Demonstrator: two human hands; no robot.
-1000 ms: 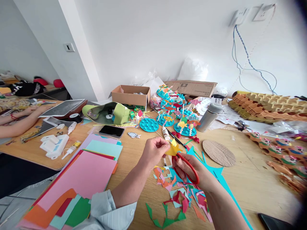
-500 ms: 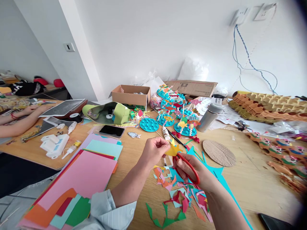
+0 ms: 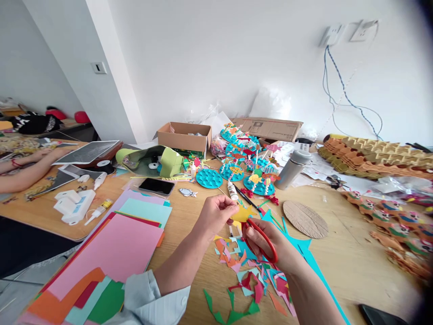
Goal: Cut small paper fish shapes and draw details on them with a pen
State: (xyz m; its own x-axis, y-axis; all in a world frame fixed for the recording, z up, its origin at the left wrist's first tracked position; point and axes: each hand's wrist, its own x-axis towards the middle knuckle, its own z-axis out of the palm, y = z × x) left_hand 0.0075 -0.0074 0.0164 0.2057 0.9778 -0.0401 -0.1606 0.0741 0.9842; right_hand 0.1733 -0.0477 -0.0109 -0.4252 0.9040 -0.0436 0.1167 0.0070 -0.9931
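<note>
Between its thumb and fingers my left hand [image 3: 219, 212] pinches a piece of yellow paper [image 3: 242, 213] with a pointed, cut outline. My right hand [image 3: 262, 239] is closed round the red handles of a pair of scissors [image 3: 270, 253], just right of and below the paper. The blades are mostly hidden behind the paper and fingers. Under both hands lie many colourful paper scraps [image 3: 252, 284] and a blue sheet [image 3: 304, 246] with a cut edge. A small white glue bottle [image 3: 232, 190] and a black pen [image 3: 248, 198] are just beyond the hands.
Stacked coloured paper [image 3: 111, 248] lies at left, near a phone [image 3: 156, 186] and green cap [image 3: 145, 160]. Fish crafts on blue discs [image 3: 233, 171], a grey bottle [image 3: 293, 169] and a cardboard oval [image 3: 305, 219] are beyond. Another person's arms [image 3: 30, 169] rest at far left.
The view has shifted slightly. The yellow paper has turned a little in my left hand, and a point that stuck up from it no longer shows. Both hands keep their grips.
</note>
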